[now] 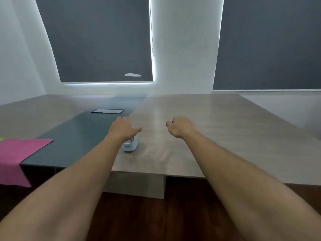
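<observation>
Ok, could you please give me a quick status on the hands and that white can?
Left hand over white can, grip unclear. Right hand loosely curled, empty. Can upright on table; nothing in the way.

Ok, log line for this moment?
left hand: over jar, thumb spread, contact unclear | right hand: loosely curled, holds nothing | jar: upright on table | cloth: pink, left

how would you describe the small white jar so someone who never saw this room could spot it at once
Find the big wooden table below the two dark window blinds. Near its front edge, just right of the dark grey strip, the jar stands under the left hand. It is the only small, white, upright thing; the pink sheet lies flat far left.
</observation>
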Demonstrator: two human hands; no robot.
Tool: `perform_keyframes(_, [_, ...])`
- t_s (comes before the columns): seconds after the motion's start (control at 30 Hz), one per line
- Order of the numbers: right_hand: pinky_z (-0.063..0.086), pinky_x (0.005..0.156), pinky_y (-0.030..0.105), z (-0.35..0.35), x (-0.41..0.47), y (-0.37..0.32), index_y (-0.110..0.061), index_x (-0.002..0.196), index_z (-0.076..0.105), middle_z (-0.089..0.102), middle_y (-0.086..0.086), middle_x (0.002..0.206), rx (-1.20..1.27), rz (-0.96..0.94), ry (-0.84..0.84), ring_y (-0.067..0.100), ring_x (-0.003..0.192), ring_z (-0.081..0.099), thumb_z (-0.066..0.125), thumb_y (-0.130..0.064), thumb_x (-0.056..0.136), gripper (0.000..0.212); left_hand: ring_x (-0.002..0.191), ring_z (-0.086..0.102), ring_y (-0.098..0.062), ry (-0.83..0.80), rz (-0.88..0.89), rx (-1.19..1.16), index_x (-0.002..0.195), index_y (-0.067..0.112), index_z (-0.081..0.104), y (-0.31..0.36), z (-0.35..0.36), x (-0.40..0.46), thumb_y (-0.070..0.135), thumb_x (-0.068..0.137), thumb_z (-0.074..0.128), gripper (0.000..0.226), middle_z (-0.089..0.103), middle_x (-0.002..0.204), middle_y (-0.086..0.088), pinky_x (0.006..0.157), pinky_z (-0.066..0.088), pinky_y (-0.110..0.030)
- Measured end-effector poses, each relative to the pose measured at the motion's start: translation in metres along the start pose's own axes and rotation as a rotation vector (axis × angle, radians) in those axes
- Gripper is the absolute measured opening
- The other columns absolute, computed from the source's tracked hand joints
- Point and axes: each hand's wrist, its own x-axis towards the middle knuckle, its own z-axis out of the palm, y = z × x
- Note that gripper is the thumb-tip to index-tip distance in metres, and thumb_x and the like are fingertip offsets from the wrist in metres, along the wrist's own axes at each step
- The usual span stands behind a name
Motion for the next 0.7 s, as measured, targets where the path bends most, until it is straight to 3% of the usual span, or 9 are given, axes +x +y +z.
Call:
perform_keyframes(0.07, [0.047,0.087,0.038,0.013,0.004,-0.005,-0.005,0.117,0.063,0.063,0.018,0.118,0.013,0.005,-0.042,0.035,0.109,0.057,0.029,-0.04,0.097,0.053,0.123,0.05,-0.035,0.001,-0.119,-0.072,0.133,0.004,0.047,-0.011,0.011,0.004,0.059,0.071,0.068,0.086,0.049,0.137,-0.017,0.093,0.046,-0.041])
perform_keyframes(0.23, [0.047,0.093,0.04,0.05,0.022,-0.008,-0.008,0.118,0.064,0.063,0.017,0.122,0.013,-0.003,-0.082,0.035,0.117,0.053,0.028,-0.041,0.098,0.053,0.122,0.051,-0.032,0.064,-0.294,-0.335,0.133,0.005,0.046,-0.033,0.047,0.009,0.055,0.057,0.083,0.099,0.051,0.134,-0.015,0.093,0.044,-0.04])
perform_keyframes(0.37, [0.049,0.092,0.038,0.07,0.033,-0.006,-0.004,0.109,0.069,0.067,0.02,0.115,0.037,-0.027,-0.098,0.036,0.113,0.057,0.029,-0.041,0.099,0.055,0.112,0.057,-0.035,0.149,-0.358,-0.364,0.118,0.004,0.051,-0.039,0.065,0.013,0.046,0.053,0.088,0.086,0.058,0.123,-0.016,0.086,0.046,-0.04])
perform_keyframes(0.53, [0.048,0.077,0.033,0.079,0.038,-0.01,-0.004,0.084,0.066,0.068,0.018,0.095,0.257,0.016,-0.157,0.036,0.1,0.062,0.037,-0.039,0.097,0.048,0.102,0.061,-0.031,0.155,-0.454,-0.482,0.109,0.004,0.061,-0.039,0.064,0.023,0.04,0.056,0.086,0.068,0.065,0.112,-0.013,0.078,0.047,-0.032])
perform_keyframes(0.63, [0.057,0.074,0.039,0.077,0.035,-0.017,0.0,0.105,0.067,0.068,0.015,0.098,0.595,0.181,-0.398,0.032,0.08,0.065,0.042,-0.044,0.094,0.051,0.095,0.066,-0.027,0.084,-0.497,-0.778,0.096,0.006,0.066,-0.039,0.06,0.025,0.038,0.056,0.085,0.055,0.068,0.106,-0.012,0.078,0.059,-0.04])
perform_keyframes(0.7, [0.052,0.063,0.036,0.074,0.028,-0.019,0.0,0.119,0.059,0.06,0.015,0.089,0.804,0.299,-0.559,0.029,0.065,0.054,0.043,-0.049,0.092,0.057,0.093,0.068,-0.027,0.032,-0.512,-0.972,0.084,0.009,0.063,-0.035,0.055,0.022,0.034,0.056,0.084,0.043,0.069,0.103,-0.012,0.071,0.061,-0.045])
